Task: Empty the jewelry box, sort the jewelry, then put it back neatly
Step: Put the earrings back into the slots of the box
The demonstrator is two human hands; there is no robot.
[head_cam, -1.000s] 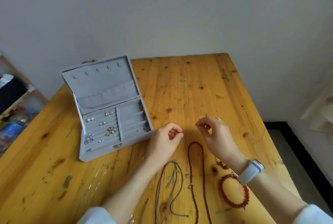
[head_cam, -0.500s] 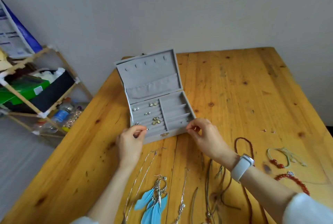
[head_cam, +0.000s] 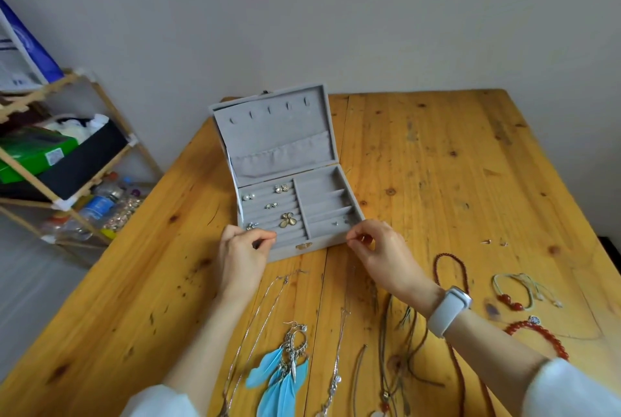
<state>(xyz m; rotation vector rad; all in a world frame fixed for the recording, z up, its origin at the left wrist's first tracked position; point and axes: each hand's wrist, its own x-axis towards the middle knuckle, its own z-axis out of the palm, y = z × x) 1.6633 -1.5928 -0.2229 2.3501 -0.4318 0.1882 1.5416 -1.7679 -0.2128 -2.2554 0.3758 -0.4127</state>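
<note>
No word, number or brand can be read anywhere. Two things carry marks too small and blurred to make out — a green box (head_cam: 32, 151) on the wooden shelf (head_cam: 87, 80) at the far left has a white code sticker, and a blue and white poster (head_cam: 20, 57) leaning behind that shelf shows dark smudges that may be print. A plastic bottle (head_cam: 100, 203) on the shelf's lower level has a blue label — also unreadable.

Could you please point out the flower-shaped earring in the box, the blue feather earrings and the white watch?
flower-shaped earring (head_cam: 286, 219): head view, centre of its petals.
blue feather earrings (head_cam: 280, 379): head view, on the feathers.
white watch (head_cam: 448, 310): head view, on the strap.
</note>
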